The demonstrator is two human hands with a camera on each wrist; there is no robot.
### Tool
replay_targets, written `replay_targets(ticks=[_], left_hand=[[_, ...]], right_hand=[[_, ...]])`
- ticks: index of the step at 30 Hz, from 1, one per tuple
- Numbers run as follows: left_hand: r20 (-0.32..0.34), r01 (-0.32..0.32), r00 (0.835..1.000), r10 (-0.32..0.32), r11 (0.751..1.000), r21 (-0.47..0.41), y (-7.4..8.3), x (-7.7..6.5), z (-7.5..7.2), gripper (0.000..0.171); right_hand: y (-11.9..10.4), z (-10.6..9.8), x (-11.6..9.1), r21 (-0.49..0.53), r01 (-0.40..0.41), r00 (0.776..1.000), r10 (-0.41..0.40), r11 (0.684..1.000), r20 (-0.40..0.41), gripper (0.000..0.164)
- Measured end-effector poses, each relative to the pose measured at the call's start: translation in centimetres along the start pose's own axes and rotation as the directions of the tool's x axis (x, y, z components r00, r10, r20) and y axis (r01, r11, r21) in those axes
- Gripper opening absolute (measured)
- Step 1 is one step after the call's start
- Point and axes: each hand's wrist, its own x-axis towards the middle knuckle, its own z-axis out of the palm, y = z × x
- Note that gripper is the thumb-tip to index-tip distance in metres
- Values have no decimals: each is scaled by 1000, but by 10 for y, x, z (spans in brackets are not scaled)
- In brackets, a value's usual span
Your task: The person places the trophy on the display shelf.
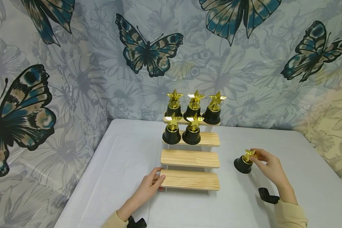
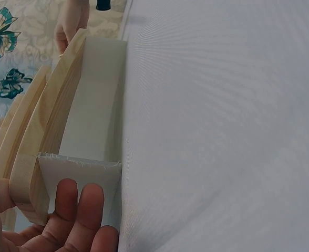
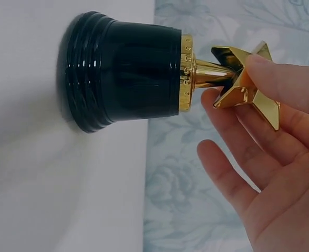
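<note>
In the head view my right hand [image 1: 269, 165] pinches a small star trophy [image 1: 243, 164] by its gold star, to the right of a stepped wooden display stand [image 1: 190, 158]. The right wrist view shows the thumb and fingers [image 3: 283, 79] on the star [image 3: 249, 79], with the black base [image 3: 123, 73] right at the white cloth. My left hand [image 1: 148, 183] grips the left end of the stand's lowest board. Close up, its fingers [image 2: 91, 207] curl beside the pale side support [image 2: 86, 170] under that board.
Three matching trophies [image 1: 194, 107] stand on the top board and two more trophies [image 1: 172, 131] on the board below, at its left and middle. The two lower boards [image 1: 190, 158] show bare wood. Butterfly-print fabric [image 1: 148, 95] hangs behind the white-covered table [image 1: 125, 148].
</note>
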Motion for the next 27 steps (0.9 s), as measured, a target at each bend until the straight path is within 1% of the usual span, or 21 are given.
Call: replay_targets(ticks=[5,11,16,23,27], left_hand=[[2,1,1000,-1,1000,-2,1,0,-1,47],[-4,-9,1000,9,1000,-3,0,1,-1,48],[1,-10,1000,10,1000,-18,-1,1,0,47],[-6,-13,1000,13,1000,-6,-2,1,1,48],[-2,-14,1000,14,1000,-9,-2,0,1,47]], right_hand=[[-6,-4,6,1,38,999,-38,999,-14,29],[-19,-11,16,15,79,997,-79,997,-12,30],[-33,-17,23,16,117,993,-117,993,-13,31],[-54,-28,37,15,128,992,-127,992,-12,31],[-66,-35,44,11,150,989,-149,989,-20,32]])
